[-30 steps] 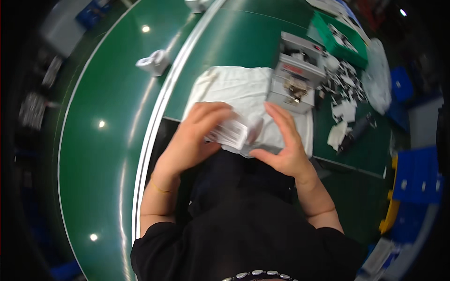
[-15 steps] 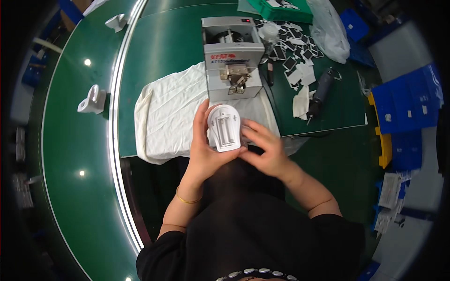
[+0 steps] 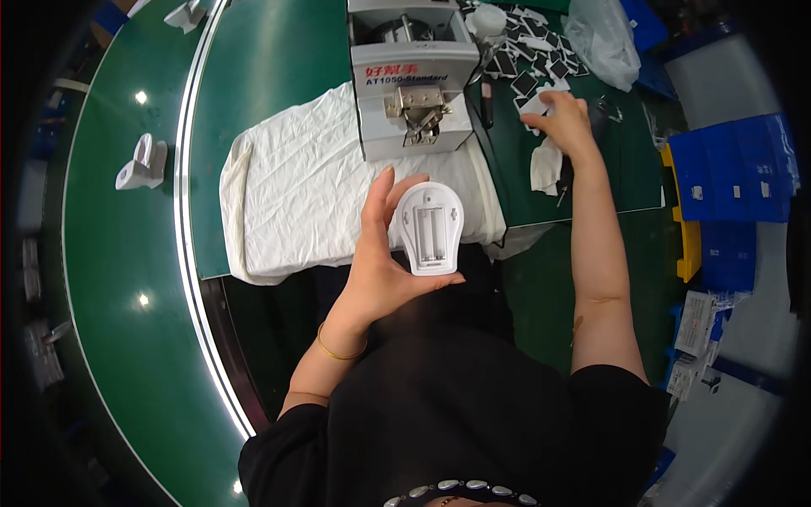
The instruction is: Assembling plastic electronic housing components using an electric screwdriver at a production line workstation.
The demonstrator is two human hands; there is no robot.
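Left hand (image 3: pixel 382 270): gripped around the white oval plastic housing (image 3: pixel 430 228), thumb on its lower edge, fingers behind its left side.
Housing position: held above the front edge of the crumpled white cloth (image 3: pixel 300 186), open ribbed recess facing up.
Right hand (image 3: pixel 566 122): extended over the green bench mat (image 3: pixel 617 182), fingers loosely curled on scattered white paper pieces (image 3: pixel 545 165); whether it grips anything cannot be told.
Grey box-shaped machine (image 3: pixel 412 80): standing on the cloth, behind the housing.
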